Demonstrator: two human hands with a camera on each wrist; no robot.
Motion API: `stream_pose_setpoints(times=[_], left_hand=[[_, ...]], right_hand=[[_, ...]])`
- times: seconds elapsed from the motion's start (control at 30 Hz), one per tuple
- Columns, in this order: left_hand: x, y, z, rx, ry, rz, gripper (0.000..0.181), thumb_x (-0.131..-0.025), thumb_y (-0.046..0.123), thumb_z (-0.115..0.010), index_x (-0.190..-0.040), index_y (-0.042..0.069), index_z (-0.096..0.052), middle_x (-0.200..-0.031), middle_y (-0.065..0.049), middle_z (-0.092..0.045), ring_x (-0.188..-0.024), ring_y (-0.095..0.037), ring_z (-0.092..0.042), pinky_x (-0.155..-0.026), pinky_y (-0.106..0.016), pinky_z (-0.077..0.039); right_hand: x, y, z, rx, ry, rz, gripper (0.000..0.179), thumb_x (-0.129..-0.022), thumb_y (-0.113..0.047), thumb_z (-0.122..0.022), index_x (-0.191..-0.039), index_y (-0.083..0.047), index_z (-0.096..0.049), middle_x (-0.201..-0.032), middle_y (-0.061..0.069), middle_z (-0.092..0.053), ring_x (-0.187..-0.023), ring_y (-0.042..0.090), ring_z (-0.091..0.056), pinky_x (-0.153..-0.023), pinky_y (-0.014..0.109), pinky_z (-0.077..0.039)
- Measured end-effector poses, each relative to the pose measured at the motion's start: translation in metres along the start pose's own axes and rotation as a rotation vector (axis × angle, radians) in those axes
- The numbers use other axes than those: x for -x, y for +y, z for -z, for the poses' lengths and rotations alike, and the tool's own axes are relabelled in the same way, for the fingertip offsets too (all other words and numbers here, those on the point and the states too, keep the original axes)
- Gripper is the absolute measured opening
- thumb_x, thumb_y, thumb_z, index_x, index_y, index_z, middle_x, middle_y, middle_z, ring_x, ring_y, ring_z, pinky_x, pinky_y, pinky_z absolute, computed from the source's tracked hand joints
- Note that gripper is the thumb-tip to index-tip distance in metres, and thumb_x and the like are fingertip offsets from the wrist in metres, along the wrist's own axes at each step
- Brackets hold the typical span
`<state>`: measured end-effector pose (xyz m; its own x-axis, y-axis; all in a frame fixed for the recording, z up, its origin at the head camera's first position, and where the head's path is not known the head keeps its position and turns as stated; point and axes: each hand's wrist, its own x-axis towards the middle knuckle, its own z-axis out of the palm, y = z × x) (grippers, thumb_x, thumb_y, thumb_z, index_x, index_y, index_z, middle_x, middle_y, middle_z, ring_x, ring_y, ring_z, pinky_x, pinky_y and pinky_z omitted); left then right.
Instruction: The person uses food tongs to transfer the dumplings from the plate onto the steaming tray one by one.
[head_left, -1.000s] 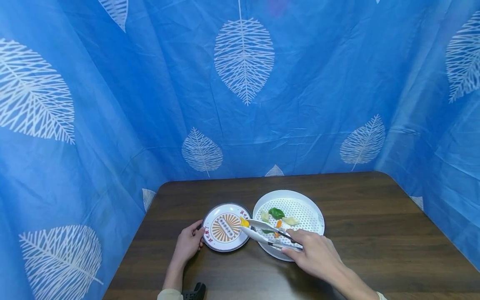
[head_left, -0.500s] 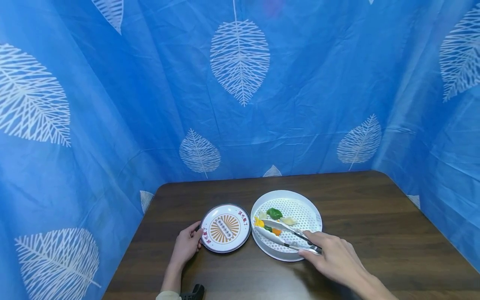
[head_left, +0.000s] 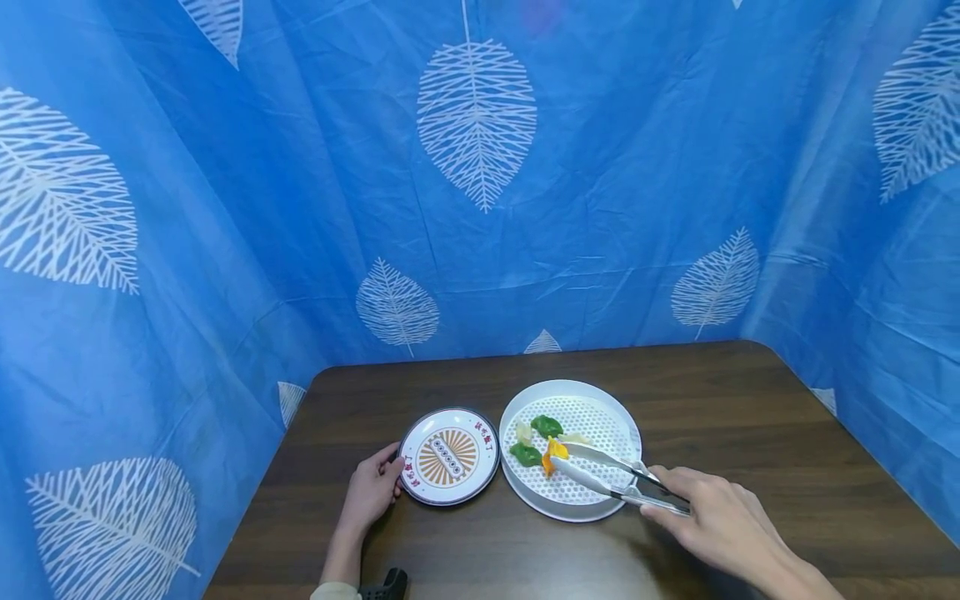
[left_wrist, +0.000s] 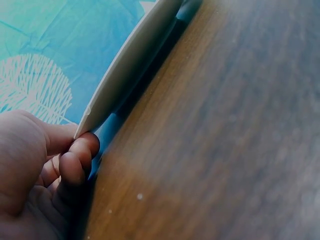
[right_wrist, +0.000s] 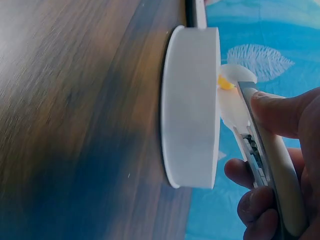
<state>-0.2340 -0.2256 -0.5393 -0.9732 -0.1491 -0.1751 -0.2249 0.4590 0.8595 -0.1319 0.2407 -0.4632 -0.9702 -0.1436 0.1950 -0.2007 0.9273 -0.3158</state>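
My left hand (head_left: 372, 483) pinches the left rim of a round white plate (head_left: 480, 475) with an orange ray pattern; in the left wrist view the thumb is over the rim (left_wrist: 92, 107) and curled fingers are under it. A pair of metal tongs (head_left: 637, 475) is gripped in my right hand (head_left: 723, 517). At their tips is a yellow dumpling-like piece (head_left: 555, 447), over a round white perforated tray (head_left: 641, 442). Overlapping it lies an orange piece (head_left: 547, 465). Two green pieces (head_left: 547, 426) and pale pieces (head_left: 523, 433) sit in the tray.
Both dishes stand side by side on a dark wooden table (head_left: 712, 417). A blue curtain with white leaf prints (head_left: 600, 208) hangs behind and at both sides. In the right wrist view, the tray's tall side wall (right_wrist: 192, 105) rises near the tongs.
The tongs have moved right with the yellow piece, from the plate's right edge to over the middle of the tray. My left hand stays at the plate's rim.
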Motion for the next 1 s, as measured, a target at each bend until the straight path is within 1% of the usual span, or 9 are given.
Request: stream_pose_setpoints(times=[0.07,0.2,0.27,0.43,0.67,0.9,1.0], left_hand=[[0.000,0.000,0.000,-0.001,0.000,0.002,0.049,-0.106,0.022,-0.056,-0.151,0.004,-0.050,-0.078,-0.004,-0.060,-0.065,-0.017,-0.060,-0.054,-0.026,-0.051],[0.000,0.000,0.001,0.002,0.001,0.003,0.049,-0.106,0.022,-0.056,-0.151,0.004,-0.050,-0.079,-0.005,-0.060,-0.066,-0.018,-0.061,-0.054,-0.026,-0.051],[0.000,0.000,0.000,0.003,0.005,0.003,0.048,-0.106,0.022,-0.056,-0.151,0.004,-0.050,-0.079,-0.005,-0.060,-0.066,-0.018,-0.061,-0.054,-0.026,-0.051],[0.001,0.001,-0.001,-0.004,0.011,0.010,0.049,-0.106,0.022,-0.056,-0.151,0.005,-0.050,-0.079,-0.005,-0.060,-0.066,-0.018,-0.060,-0.054,-0.026,-0.050],[0.002,0.001,-0.002,-0.010,0.017,0.029,0.049,-0.106,0.023,-0.056,-0.152,0.007,-0.050,-0.079,-0.005,-0.060,-0.067,-0.019,-0.061,-0.055,-0.026,-0.051],[0.000,0.001,-0.002,-0.008,0.007,0.018,0.049,-0.107,0.024,-0.056,-0.152,0.006,-0.049,-0.079,-0.004,-0.060,-0.067,-0.018,-0.061,-0.055,-0.026,-0.051],[0.000,0.000,-0.002,-0.010,0.006,0.017,0.049,-0.107,0.023,-0.056,-0.152,0.006,-0.050,-0.079,-0.004,-0.060,-0.067,-0.018,-0.061,-0.055,-0.026,-0.051]], right_hand=[[0.001,0.004,0.001,0.012,-0.003,0.002,0.058,-0.082,-0.058,-0.080,-0.126,-0.020,-0.075,-0.116,0.000,-0.077,-0.080,0.010,-0.065,-0.058,0.031,-0.045],[-0.001,0.010,0.002,0.026,-0.048,-0.013,0.058,-0.083,-0.058,-0.079,-0.126,-0.020,-0.074,-0.111,-0.004,-0.076,-0.070,0.008,-0.051,-0.055,0.028,-0.037],[-0.002,0.011,0.003,0.032,-0.060,-0.015,0.056,-0.083,-0.057,-0.079,-0.125,-0.019,-0.075,-0.108,-0.005,-0.076,-0.069,0.008,-0.048,-0.054,0.028,-0.036],[-0.007,0.014,0.004,0.050,-0.076,-0.012,0.056,-0.083,-0.057,-0.079,-0.123,-0.019,-0.075,-0.107,-0.004,-0.076,-0.071,0.008,-0.051,-0.056,0.032,-0.041],[-0.011,0.014,0.007,0.068,-0.115,-0.031,0.058,-0.082,-0.059,-0.078,-0.123,-0.017,-0.075,-0.107,-0.002,-0.076,-0.074,0.010,-0.054,-0.059,0.036,-0.044],[-0.016,0.012,0.012,0.072,-0.168,-0.061,0.063,-0.081,-0.058,-0.079,-0.125,-0.012,-0.074,-0.109,0.002,-0.076,-0.073,0.013,-0.052,-0.058,0.034,-0.041],[-0.017,0.011,0.013,0.080,-0.178,-0.061,0.065,-0.081,-0.058,-0.078,-0.125,-0.011,-0.074,-0.110,0.004,-0.075,-0.074,0.014,-0.052,-0.058,0.034,-0.042]])
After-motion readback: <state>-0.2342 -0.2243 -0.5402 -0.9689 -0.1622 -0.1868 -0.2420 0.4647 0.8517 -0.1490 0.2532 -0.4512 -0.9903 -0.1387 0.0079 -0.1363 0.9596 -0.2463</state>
